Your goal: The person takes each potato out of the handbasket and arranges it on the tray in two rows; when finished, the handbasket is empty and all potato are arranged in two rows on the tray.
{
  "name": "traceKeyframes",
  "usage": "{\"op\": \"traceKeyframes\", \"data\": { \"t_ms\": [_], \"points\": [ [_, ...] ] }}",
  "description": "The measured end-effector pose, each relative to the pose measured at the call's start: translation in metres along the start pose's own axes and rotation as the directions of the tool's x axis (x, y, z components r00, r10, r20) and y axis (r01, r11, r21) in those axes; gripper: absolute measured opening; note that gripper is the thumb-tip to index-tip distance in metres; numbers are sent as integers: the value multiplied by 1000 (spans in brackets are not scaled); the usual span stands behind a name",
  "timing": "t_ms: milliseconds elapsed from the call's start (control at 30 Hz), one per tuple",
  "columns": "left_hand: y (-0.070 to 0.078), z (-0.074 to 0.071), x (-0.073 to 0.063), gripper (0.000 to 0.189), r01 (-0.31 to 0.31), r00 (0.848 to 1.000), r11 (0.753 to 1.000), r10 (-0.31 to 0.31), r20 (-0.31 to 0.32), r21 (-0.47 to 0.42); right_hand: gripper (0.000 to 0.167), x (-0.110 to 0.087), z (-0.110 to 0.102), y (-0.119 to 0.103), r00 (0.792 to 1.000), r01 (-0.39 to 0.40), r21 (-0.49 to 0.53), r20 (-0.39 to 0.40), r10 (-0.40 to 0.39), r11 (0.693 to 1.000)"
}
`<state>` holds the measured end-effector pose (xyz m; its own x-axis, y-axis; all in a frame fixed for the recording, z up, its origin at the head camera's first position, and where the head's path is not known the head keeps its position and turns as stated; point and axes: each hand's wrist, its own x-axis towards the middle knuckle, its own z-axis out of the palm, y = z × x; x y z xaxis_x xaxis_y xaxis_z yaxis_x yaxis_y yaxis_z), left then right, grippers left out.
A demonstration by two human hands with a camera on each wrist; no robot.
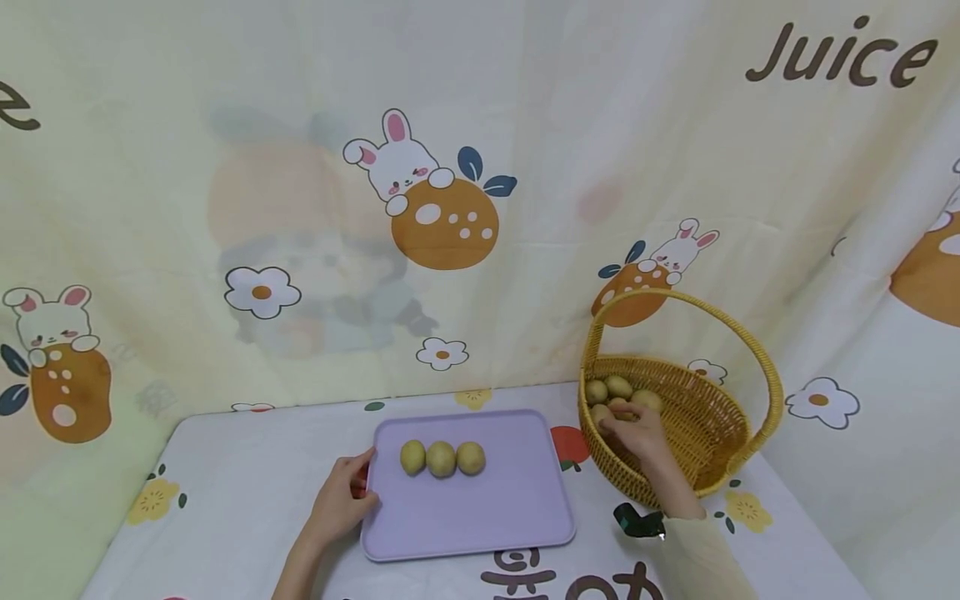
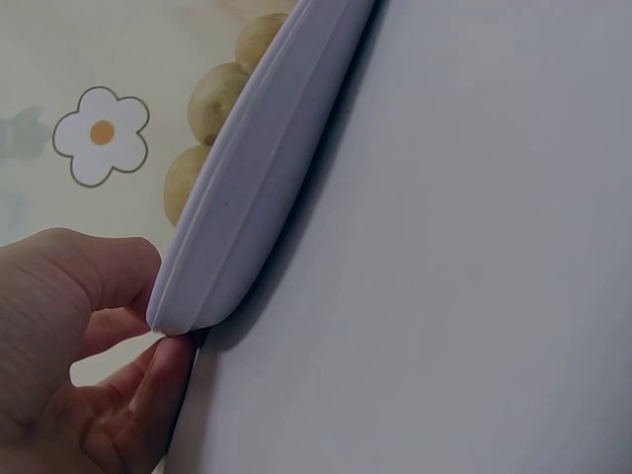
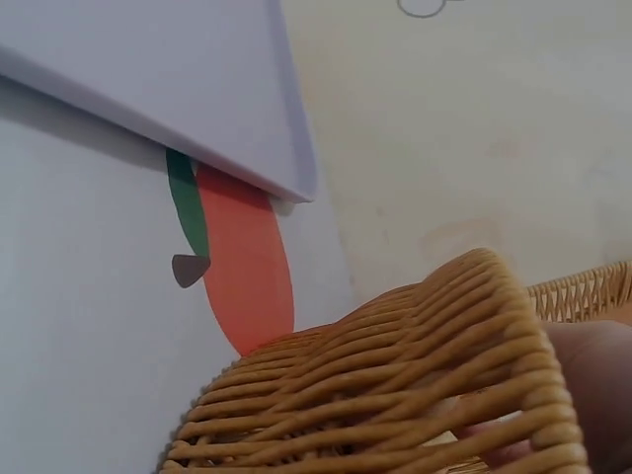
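Three round yellow-brown potatoes [image 1: 441,459] sit in a row on a lilac tray [image 1: 472,517], near its back left. My left hand [image 1: 341,500] grips the tray's left edge; in the left wrist view the thumb and fingers meet at its rim [image 2: 197,286]. My right hand [image 1: 639,431] reaches over the near side of a wicker basket [image 1: 697,417], its fingertips right at a potato [image 1: 600,416] inside. I cannot tell whether the fingers have closed on it. More potatoes [image 1: 618,386] lie around that hand. The basket wall [image 3: 415,375] mostly hides the hand in the right wrist view.
The basket's tall arched handle [image 1: 750,342] rises over its opening. A patterned cloth [image 1: 247,500] covers the table, and a printed curtain [image 1: 300,208] hangs behind. Near the right wrist is a small black object [image 1: 637,522].
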<state>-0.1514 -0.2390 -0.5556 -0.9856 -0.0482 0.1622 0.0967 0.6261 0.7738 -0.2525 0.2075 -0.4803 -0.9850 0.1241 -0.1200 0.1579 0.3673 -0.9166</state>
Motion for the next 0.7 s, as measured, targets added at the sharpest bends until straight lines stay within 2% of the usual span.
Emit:
{"op": "traceKeyframes", "data": {
  "t_ms": [300, 700],
  "points": [
    [-1, 0, 0, 67, -3, 1000, 1000, 2, 4, 17, 57, -4, -7, -5, 998, -37, 99, 55, 32, 994],
    [3, -1, -1, 68, 7, 1000, 1000, -7, 11, 20, 57, -10, -11, -17, 998, -15, 60, 57, 12, 998]
  ]
}}
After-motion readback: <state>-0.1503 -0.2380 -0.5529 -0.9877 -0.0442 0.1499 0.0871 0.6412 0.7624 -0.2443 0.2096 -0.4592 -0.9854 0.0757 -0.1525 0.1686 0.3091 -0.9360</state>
